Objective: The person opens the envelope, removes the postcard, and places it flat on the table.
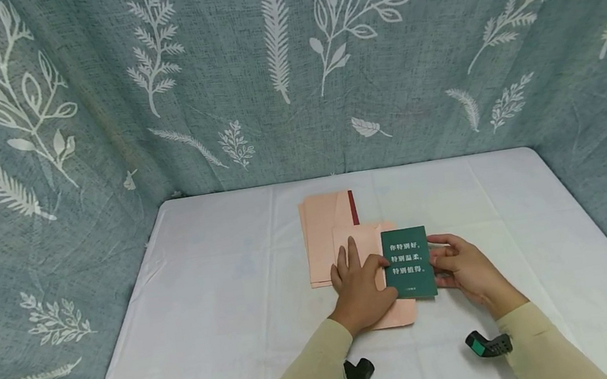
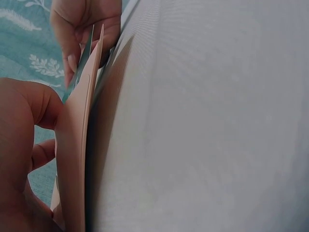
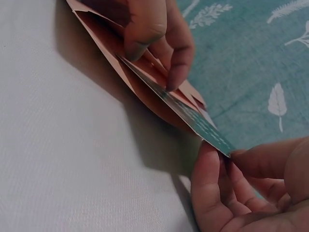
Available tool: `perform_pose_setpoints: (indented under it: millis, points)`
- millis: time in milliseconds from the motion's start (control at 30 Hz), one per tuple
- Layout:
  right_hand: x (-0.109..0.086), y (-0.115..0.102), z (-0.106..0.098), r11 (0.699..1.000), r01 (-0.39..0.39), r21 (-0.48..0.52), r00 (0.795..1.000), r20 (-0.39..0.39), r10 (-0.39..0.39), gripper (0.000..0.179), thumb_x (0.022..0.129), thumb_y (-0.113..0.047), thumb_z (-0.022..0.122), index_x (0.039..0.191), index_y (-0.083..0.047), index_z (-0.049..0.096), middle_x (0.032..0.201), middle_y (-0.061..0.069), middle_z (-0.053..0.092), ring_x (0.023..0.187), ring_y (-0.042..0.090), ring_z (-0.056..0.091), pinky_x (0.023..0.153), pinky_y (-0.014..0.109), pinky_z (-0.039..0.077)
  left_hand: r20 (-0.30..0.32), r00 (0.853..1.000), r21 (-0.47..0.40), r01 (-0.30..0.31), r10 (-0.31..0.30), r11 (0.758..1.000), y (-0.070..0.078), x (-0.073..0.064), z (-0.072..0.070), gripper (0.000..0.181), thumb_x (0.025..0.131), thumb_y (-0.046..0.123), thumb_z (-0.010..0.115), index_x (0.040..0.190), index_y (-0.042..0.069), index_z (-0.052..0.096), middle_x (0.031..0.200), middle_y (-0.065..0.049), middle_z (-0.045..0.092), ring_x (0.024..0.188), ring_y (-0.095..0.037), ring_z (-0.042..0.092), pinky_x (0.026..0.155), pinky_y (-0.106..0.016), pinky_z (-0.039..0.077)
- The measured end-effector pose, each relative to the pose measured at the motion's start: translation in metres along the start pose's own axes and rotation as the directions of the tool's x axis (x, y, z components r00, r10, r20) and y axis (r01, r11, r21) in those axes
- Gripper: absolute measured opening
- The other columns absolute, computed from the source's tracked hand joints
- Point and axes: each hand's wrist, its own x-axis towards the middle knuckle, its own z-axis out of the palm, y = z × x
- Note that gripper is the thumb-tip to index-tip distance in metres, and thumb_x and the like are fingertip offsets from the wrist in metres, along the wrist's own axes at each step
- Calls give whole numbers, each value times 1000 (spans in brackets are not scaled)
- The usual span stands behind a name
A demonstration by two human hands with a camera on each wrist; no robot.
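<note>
A dark green card (image 1: pixel 407 266) with white printed characters overlaps a pink envelope (image 1: pixel 397 315) in the head view. My right hand (image 1: pixel 470 272) grips the card's right edge between thumb and fingers, as the right wrist view also shows. My left hand (image 1: pixel 360 293) lies over the envelope and holds it at the mouth. Its curved index finger and thumb are at the card's left edge, while the other fingers stretch out. In the right wrist view the envelope's mouth (image 3: pixel 104 36) gapes, and the card's far end is between its sheets.
More pink envelopes (image 1: pixel 320 240) lie stacked behind the left hand, one with a dark red strip (image 1: pixel 352 207) on its right edge. All of it is on a white-covered table (image 1: pixel 207 297). Blue-green leaf-patterned curtains (image 1: pixel 238 80) hang around the back and sides.
</note>
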Motion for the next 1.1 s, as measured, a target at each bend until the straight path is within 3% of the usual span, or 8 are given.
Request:
perform_pose_setpoints:
  millis: [300,1100]
  points:
    - [-2,2,-11,999,-18,-26,998,-56,16,56,110,2,55,163,2,38,118,13,60,88,19,67,71,33,61,-1,1000,-4,-11,11,1000,-2,0,1,37,84,17,67,120,21,67,179,-23,2,163,-46,-3,120,-73,0]
    - [-10,-2,-49,995,-38,-90,994,-107,28,59,111,-1,56,166,0,36,120,10,58,90,14,65,72,31,60,3,1000,2,-1,1,1000,-1,2,1,35,85,18,69,120,21,67,179,-23,3,163,-46,-2,120,-73,1]
